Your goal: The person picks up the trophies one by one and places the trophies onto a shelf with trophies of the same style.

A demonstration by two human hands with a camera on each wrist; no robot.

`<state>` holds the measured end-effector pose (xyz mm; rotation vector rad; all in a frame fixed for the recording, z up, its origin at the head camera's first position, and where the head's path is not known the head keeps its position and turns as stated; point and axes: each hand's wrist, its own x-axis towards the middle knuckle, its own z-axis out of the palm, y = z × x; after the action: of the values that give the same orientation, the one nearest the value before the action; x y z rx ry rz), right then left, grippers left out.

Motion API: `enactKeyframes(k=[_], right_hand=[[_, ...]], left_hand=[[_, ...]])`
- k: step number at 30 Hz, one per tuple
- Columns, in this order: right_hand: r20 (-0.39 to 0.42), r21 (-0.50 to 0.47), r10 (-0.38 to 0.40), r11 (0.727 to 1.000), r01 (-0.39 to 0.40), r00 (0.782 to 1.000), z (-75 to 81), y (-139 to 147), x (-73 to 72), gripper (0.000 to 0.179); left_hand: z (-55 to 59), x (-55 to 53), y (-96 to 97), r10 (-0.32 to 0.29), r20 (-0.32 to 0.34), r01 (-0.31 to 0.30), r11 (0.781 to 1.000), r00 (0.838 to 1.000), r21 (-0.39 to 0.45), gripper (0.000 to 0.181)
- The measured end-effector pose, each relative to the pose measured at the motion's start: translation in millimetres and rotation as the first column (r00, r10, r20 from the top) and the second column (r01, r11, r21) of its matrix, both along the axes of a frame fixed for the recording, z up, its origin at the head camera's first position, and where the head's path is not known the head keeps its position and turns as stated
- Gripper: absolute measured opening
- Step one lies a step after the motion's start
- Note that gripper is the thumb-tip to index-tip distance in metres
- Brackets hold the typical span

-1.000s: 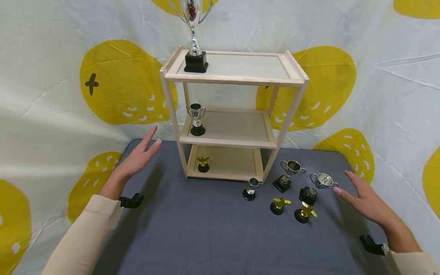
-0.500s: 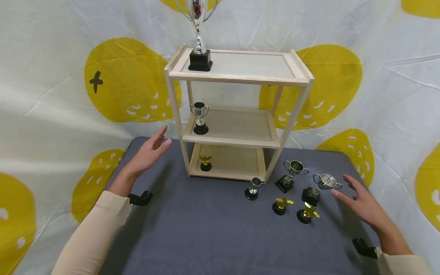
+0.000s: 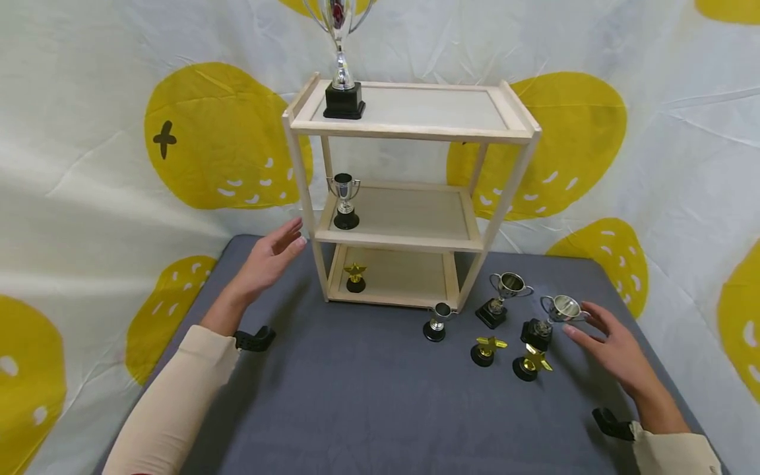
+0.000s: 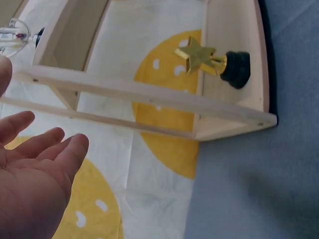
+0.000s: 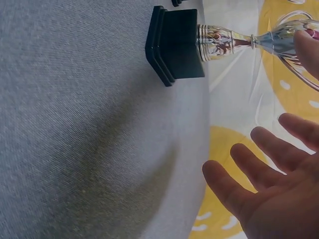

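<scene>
My right hand (image 3: 614,346) is beside a silver trophy cup (image 3: 563,309) with two handles and a black square base, its fingers spread around the cup's right side. In the right wrist view that trophy's base (image 5: 179,44) stands on the cloth, the thumb overlapping the cup. My left hand (image 3: 264,264), fingers relaxed and holding nothing, hovers left of the wooden shelf rack (image 3: 400,244). A gold star trophy (image 4: 199,57) sits on the lowest shelf, near that hand. On the middle shelf is a small silver cup (image 3: 344,198); a tall silver trophy (image 3: 343,99) stands on top.
Left of the right hand are another silver cup (image 3: 501,297), a smaller cup (image 3: 437,321) and two gold star trophies, one at the front (image 3: 530,363) and one further left (image 3: 487,349). A yellow-patterned white cloth (image 3: 89,132) hangs behind the grey table (image 3: 368,409).
My right hand has moved left, up to the silver trophy cup. My left hand has shifted right, closer to the rack. The trophies stay where they were.
</scene>
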<state>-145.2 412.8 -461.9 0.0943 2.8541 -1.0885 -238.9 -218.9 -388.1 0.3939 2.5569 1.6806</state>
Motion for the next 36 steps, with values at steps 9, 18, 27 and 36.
enactKeyframes(k=[9,18,27,36], right_hand=[[-0.028,0.003,0.004,1.0,-0.004,1.0,-8.6,-5.6,-8.4,0.084],[-0.091,-0.069,-0.039,0.997,0.033,0.995,-12.4,-4.6,-9.4,0.078],[-0.161,-0.171,-0.051,0.985,0.023,0.986,-12.7,-7.6,-10.8,0.065],[-0.126,-0.167,-0.105,0.982,0.083,0.986,-7.4,-14.1,-10.0,0.067]], left_hand=[[4.4,1.2,9.4,0.074,-0.04,-0.071,0.994,0.996,0.079,0.063],[6.3,1.8,17.3,0.079,-0.045,-0.072,0.986,0.996,0.149,0.056],[4.7,0.1,21.0,0.156,-0.084,-0.138,0.974,0.984,0.182,0.051],[2.4,-4.9,24.5,0.174,-0.095,-0.148,0.962,0.98,0.23,0.046]])
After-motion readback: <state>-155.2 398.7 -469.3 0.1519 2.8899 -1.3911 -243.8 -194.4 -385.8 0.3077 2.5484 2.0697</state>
